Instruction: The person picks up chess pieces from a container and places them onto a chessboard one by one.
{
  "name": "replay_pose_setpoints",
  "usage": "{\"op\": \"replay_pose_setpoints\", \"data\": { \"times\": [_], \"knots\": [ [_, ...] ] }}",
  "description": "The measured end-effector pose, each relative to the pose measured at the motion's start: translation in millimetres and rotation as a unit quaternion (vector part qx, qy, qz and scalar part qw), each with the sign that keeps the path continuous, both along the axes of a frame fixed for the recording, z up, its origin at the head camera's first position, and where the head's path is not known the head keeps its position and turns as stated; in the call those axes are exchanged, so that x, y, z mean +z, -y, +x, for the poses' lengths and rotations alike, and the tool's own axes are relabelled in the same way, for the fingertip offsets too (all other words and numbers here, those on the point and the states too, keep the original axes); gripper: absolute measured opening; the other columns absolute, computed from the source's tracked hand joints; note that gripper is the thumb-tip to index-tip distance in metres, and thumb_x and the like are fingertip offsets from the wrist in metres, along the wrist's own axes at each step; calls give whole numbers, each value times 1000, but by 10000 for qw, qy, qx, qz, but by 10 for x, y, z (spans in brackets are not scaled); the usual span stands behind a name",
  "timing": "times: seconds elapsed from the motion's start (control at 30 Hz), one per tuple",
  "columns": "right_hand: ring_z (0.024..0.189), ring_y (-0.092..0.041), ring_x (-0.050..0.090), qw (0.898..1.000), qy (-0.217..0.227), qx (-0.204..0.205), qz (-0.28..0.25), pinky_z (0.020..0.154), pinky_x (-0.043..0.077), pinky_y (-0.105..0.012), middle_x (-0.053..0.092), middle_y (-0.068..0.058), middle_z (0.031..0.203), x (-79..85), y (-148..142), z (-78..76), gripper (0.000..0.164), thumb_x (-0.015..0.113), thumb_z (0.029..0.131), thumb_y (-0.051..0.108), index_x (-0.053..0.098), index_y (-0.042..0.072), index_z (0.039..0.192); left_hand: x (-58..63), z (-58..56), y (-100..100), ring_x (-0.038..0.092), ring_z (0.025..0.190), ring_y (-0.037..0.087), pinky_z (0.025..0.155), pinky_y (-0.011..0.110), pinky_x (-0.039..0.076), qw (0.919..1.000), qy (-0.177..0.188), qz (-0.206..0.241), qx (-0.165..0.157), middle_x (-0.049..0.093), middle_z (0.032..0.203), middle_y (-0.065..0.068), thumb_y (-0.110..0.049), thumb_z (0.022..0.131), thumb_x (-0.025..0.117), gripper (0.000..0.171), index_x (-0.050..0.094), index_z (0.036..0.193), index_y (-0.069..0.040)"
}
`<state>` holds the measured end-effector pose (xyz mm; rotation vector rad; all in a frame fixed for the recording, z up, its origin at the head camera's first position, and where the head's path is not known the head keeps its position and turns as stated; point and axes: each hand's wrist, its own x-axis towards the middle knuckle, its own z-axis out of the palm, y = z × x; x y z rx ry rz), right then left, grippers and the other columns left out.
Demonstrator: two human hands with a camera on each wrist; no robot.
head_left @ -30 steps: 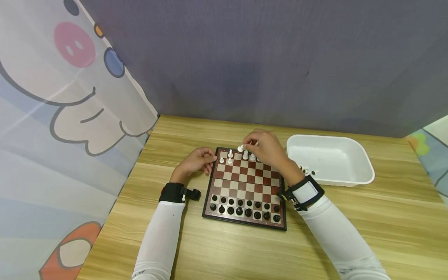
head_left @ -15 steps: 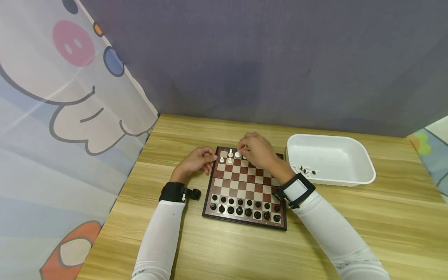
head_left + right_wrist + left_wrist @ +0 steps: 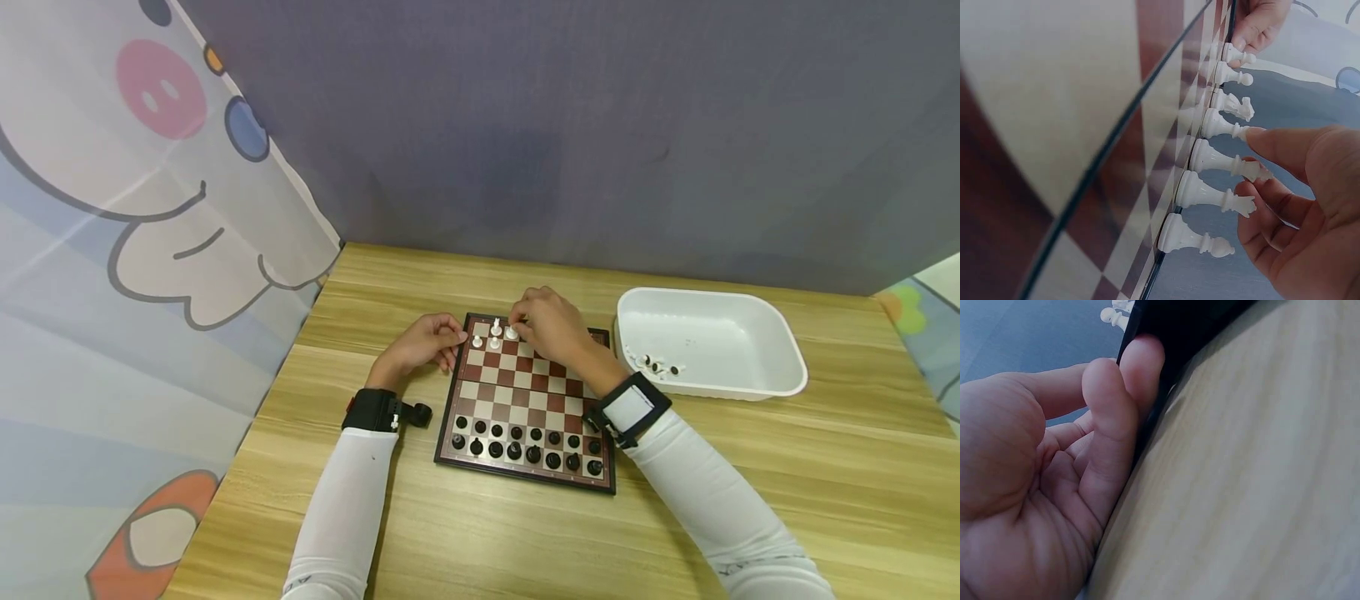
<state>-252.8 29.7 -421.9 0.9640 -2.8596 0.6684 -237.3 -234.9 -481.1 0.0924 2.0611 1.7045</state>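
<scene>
A chessboard [image 3: 517, 377] lies on the table, with black pieces [image 3: 513, 451] in two rows at its near side. My left hand [image 3: 422, 343] holds the board's left edge near the far corner, fingers bent and thumb at the rim. With thumb and fingers my right hand [image 3: 553, 327] pinches a white chess piece [image 3: 1217, 125] on the far row. Its base meets the board and its top is hidden by the thumb. It stands between a white knight [image 3: 1234, 104] and a white king [image 3: 1213, 157]. Beyond the king are a queen [image 3: 1210, 194] and a bishop [image 3: 1191, 239].
Two white pawns [image 3: 495, 342] stand at the far left of the board. To the right sits a white plastic tub [image 3: 780, 333] with several loose pieces [image 3: 655, 365] in its near left corner. A grey partition [image 3: 585, 150] rises behind the table, and a printed curtain [image 3: 165, 217] hangs left.
My right hand has moved slightly left and lowered the white piece from above the far edge onto the far row beside the knight. The left hand has stayed at the board's edge.
</scene>
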Motion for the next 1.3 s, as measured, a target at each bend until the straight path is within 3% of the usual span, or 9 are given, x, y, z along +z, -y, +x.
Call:
{"op": "replay_pose_setpoints", "data": {
  "times": [0.53, 0.77, 0.93, 1.17, 1.3],
  "knots": [
    [96, -26, 60, 9999, -38, -108, 28, 74, 57, -39, 70, -5, 103, -5, 6, 10, 8, 73, 97, 19, 78, 15, 100, 14, -5, -11, 64, 58, 17, 52, 27, 58, 10000, -7, -18, -43, 60, 76, 6, -14, 104, 60, 18, 56, 112, 2],
    [99, -26, 61, 9999, 10, -136, 30, 77, 58, -39, 70, -6, 105, 10, -32, 69, 18, 73, 96, 21, 76, 12, 113, 6, 6, -12, 63, 58, 17, 52, 27, 58, 10000, 14, -21, -23, 61, 75, 6, -12, 105, 59, 15, 56, 111, 1],
    [101, -27, 62, 9990, 33, -220, -387, 79, 57, -42, 71, -7, 107, 97, -138, 118, 22, 72, 97, 21, 74, 11, 116, -8, 8, -13, 63, 58, 16, 52, 27, 58, 10000, 21, -63, -24, 61, 75, 6, -12, 105, 59, 16, 57, 111, 2],
    [100, -29, 64, 9921, -116, -500, -1141, 84, 55, -47, 72, -9, 107, 232, -463, 180, 15, 69, 98, 18, 75, 8, 107, -18, -3, -5, 63, 59, 16, 53, 26, 58, 10000, 19, -82, -30, 60, 77, 6, -14, 105, 59, 18, 56, 113, 2],
    [93, -28, 67, 9876, -304, -718, -1365, 80, 55, -45, 73, -9, 103, 249, -713, 212, 11, 67, 99, 16, 75, 9, 103, -18, -6, 4, 63, 58, 16, 53, 26, 58, 9999, -4, -110, -19, 60, 76, 6, -13, 104, 59, 17, 57, 112, 2]
  ]
}}
